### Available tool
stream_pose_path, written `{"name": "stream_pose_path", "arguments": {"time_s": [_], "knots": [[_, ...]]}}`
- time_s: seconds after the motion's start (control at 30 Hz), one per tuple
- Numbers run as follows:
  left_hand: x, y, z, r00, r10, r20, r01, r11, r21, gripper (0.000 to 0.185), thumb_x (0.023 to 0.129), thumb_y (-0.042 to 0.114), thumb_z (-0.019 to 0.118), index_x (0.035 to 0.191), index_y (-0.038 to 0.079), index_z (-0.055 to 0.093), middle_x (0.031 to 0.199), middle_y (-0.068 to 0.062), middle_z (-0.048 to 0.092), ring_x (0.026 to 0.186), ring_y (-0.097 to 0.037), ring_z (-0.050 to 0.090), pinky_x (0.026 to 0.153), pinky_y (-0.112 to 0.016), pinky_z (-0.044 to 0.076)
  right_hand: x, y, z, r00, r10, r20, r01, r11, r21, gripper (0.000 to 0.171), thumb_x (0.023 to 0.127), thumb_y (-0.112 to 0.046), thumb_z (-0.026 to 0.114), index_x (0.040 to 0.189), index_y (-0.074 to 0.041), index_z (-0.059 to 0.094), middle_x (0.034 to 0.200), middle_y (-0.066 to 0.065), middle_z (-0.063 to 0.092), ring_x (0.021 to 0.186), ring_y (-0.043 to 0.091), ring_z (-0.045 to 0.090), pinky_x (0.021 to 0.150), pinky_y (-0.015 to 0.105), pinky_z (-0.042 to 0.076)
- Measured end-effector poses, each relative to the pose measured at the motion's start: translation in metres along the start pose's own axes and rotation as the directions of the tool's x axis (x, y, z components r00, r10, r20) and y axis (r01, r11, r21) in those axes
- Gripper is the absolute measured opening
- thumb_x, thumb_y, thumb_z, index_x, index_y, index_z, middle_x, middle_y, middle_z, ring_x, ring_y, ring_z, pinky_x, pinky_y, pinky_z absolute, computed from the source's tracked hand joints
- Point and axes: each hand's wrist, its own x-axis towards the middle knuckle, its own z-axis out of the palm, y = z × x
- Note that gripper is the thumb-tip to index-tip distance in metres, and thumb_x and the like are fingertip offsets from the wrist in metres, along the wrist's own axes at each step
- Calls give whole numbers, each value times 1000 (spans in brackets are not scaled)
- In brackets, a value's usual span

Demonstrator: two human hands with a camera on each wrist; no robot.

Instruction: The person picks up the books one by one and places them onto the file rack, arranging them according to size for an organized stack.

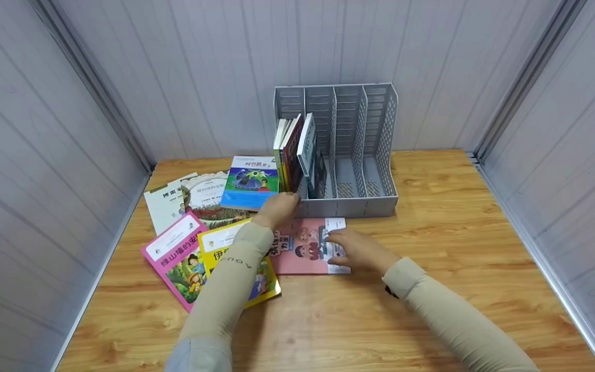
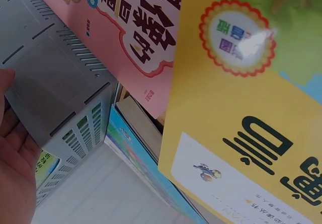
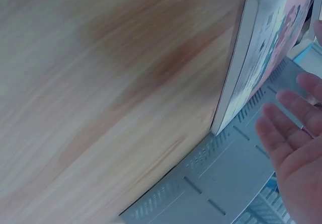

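My left hand (image 1: 279, 209) is at the front left corner of a grey file rack (image 1: 362, 206). In the left wrist view, the fingers (image 2: 17, 138) go behind the rack's low front wall and the thumb is on its near side, gripping it. My right hand (image 1: 360, 250) hovers by the right end of a pink picture book (image 1: 305, 263) lying flat before the rack. Its fingers (image 3: 287, 128) are spread and slightly bent, with nothing held. In the rack's left slot stand several books (image 1: 290, 150); a dark-covered book (image 1: 308, 150) leans in the second slot.
Left of the rack lie a blue book (image 1: 250, 181), a book with a round white panel (image 1: 207, 188), a pale book (image 1: 160, 201), a magenta book (image 1: 176, 253) and a yellow book (image 1: 271, 287), partly overlapping. White panel walls (image 1: 215, 77) enclose the wooden table (image 1: 447, 217).
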Motion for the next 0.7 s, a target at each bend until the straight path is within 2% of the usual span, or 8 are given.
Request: {"name": "stream_pose_path", "arguments": {"time_s": [0.17, 0.33, 0.53, 0.7], "knots": [[0, -3, 2, 999, 33, -33, -31, 998, 50, 19, 108, 2, 58, 113, -3, 76, 108, -22, 80, 100, -41, 79, 89, -55, 64, 10, -8, 6, 998, 32, 60, -31, 999, -19, 65, 97, -37, 82, 148, -1, 64, 155, 23, 60, 144, 43, 58, 124, 56, 44], [1, -6, 2, 996, 57, -68, -53, 996, 67, 18, 106, 2, 58, 107, -3, 76, 101, -23, 80, 93, -43, 79, 83, -58, 64, 18, -15, 12, 995, 56, 84, -53, 998, -36, 74, 92, -44, 86, 151, -6, 63, 156, 19, 60, 144, 40, 58, 123, 54, 46], [3, -4, 1, 995, 70, -71, -66, 996, 66, 21, 107, 3, 57, 107, -3, 77, 99, -24, 80, 90, -43, 79, 83, -57, 65, 21, -21, 16, 986, 113, 125, -109, 993, -37, 89, 86, -49, 90, 158, -9, 56, 163, 19, 54, 150, 41, 52, 126, 55, 42], [3, -3, 2, 994, 68, -80, -62, 996, 71, 21, 107, 3, 57, 105, -3, 77, 98, -23, 80, 89, -42, 79, 82, -57, 64, 21, -23, 18, 980, 143, 138, -140, 990, -31, 88, 86, -47, 91, 159, -13, 56, 164, 19, 53, 150, 42, 52, 127, 55, 42]]}}
